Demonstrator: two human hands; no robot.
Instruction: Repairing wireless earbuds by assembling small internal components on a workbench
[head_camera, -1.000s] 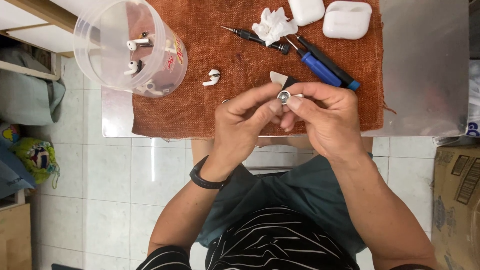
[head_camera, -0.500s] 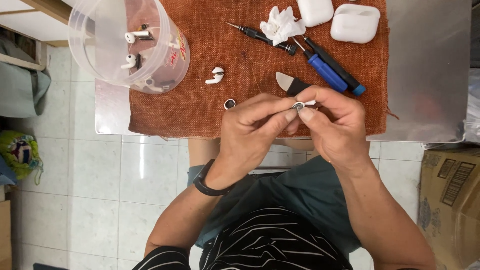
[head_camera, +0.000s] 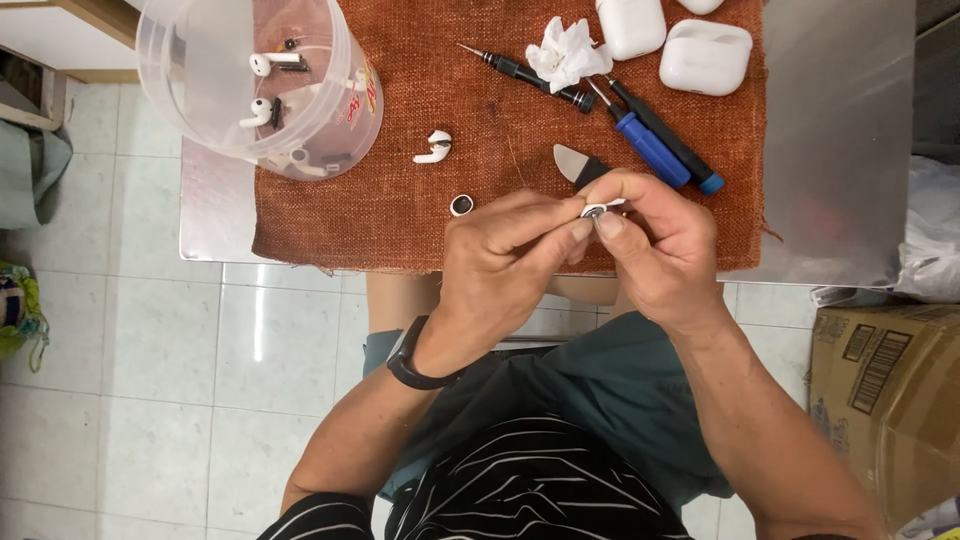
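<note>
Both hands meet over the near edge of a rust-brown cloth mat (head_camera: 420, 210). My left hand (head_camera: 510, 250) and my right hand (head_camera: 650, 240) pinch one small white earbud part (head_camera: 598, 210) with a round metal face between their fingertips. A small dark oval ring piece (head_camera: 461, 205) lies on the mat just left of my left hand. A loose white earbud (head_camera: 434, 147) rests farther up the mat. A black-handled pry tool with a metal blade (head_camera: 573, 163) pokes out above my right hand.
A clear plastic tub (head_camera: 260, 80) with several earbud parts stands at the mat's upper left. Screwdrivers (head_camera: 650, 145), a crumpled tissue (head_camera: 566, 50) and two white charging cases (head_camera: 705, 55) lie at the top. A cardboard box (head_camera: 880, 400) sits on the tiled floor, right.
The small dark ring piece appeared on the mat left of my hands half a second ago and still lies there. My hands keep gripping the earbud part, turned slightly.
</note>
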